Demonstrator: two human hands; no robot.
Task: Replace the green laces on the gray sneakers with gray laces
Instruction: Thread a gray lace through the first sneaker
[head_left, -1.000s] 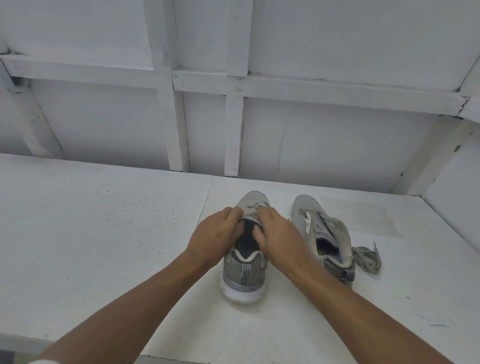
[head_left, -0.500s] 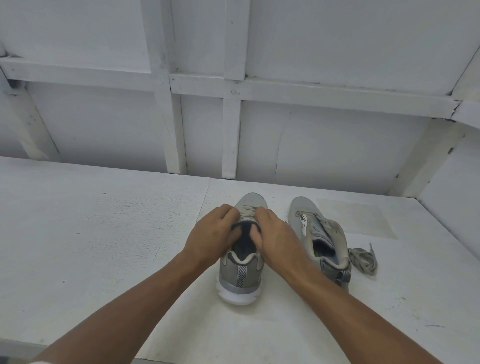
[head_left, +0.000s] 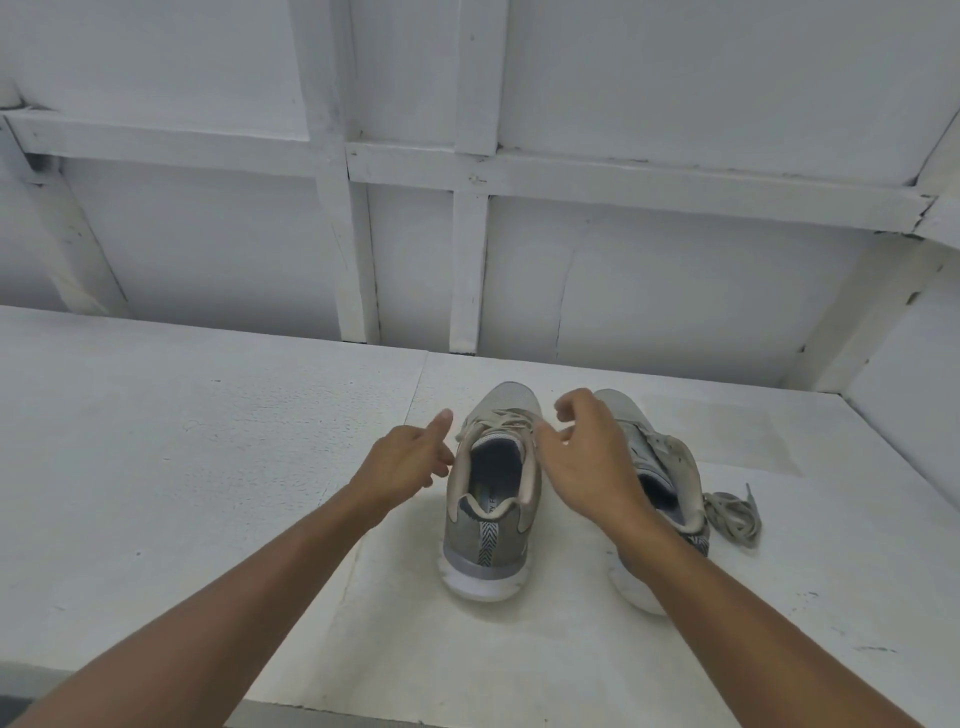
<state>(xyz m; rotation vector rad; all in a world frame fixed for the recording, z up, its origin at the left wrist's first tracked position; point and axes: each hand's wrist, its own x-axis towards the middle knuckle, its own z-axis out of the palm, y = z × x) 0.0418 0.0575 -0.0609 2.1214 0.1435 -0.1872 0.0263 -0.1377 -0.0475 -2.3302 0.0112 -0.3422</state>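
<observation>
Quick status from my end. Two gray mesh sneakers w/ white soles sit side by side on the white painted bench (head_left: 208, 467), heels toward me, toes toward the white framed wall (head_left: 675, 291). The left sneaker (head_left: 491, 540) stands upright in the middle, pale laces (head_left: 501, 418) threaded across its front, tongue area open. My left hand (head_left: 410, 460) hovers just beside its left edge, fingers relaxed and spread, index out, holding nothing. My right hand (head_left: 592, 467) is above the gap btw the shoes, fingers loosely curled, also gripping nothing afaict. It hides part of the right sneaker (head_left: 675, 457), which leans a bit to the right. A loose bundle of grayish lace (head_left: 735, 514) lies on the bench, touching that shoe's right side near the heel. Can't tell green vs gray on any lace in this light tbh.
</observation>
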